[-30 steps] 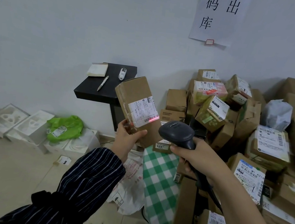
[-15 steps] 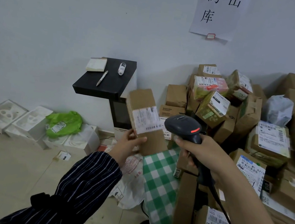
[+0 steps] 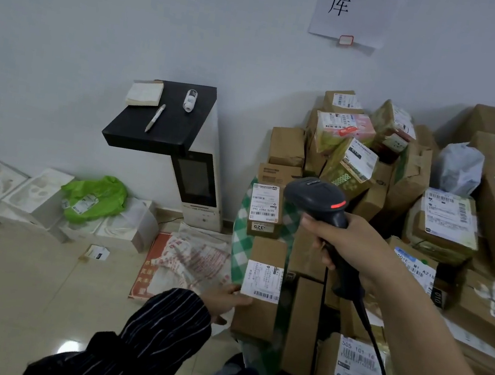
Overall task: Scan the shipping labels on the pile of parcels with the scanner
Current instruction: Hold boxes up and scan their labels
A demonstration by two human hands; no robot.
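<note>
My right hand [image 3: 355, 247] grips the handle of a dark corded scanner [image 3: 315, 196], whose head points left and shows a red light on its side. Low in the centre, my left hand [image 3: 224, 300] holds a long brown parcel [image 3: 256, 322] by its lower left edge, the thumb against its white barcode label [image 3: 261, 280]. This parcel stands upright against a green checked bag [image 3: 239, 249], well below the scanner head. The pile of labelled cardboard parcels [image 3: 444, 227] fills the right side up to the wall.
A white machine with a black top [image 3: 159, 124] stands by the wall, carrying a notepad, a pen and a small bottle. White foam trays [image 3: 16, 193] and a green plastic bag [image 3: 95, 197] lie on the tiled floor at left. A printed sack [image 3: 191, 262] lies beside the checked bag.
My left hand has carried the parcel down from in front of the scanner to the checked bag. The red scan line on its label is gone. The scanner stays at about the same height.
</note>
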